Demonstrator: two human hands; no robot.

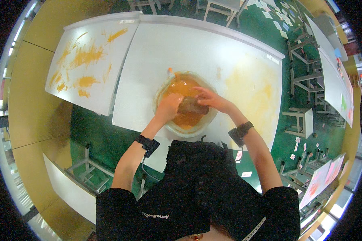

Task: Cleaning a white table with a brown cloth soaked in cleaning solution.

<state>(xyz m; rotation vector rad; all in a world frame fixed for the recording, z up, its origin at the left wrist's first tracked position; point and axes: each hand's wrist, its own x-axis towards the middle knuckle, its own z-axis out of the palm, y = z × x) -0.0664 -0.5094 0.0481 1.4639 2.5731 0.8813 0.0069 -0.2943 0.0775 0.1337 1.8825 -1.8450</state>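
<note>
A round, pale basin [187,132] of orange liquid stands on the white table [132,102]. Above the liquid, my left hand [169,106] grips the left end of a brown, block-like object [193,105], possibly a sponge. At its other end is my right hand [212,100], fingers spread and partly bent, with the thumb side against the block or very near it. Whether the right hand bears any of its weight cannot be told. A small orange object [170,70] is at the basin's far rim. Both wrists wear black straps with small devices and cables.
Orange smears [87,57] mark the adjoining white table at left, and a wide yellow stain [250,84] covers the right part of this table. Stools [303,122] stand on the green floor at right, with scattered papers [296,147] near them. Another table [69,192] is at lower left.
</note>
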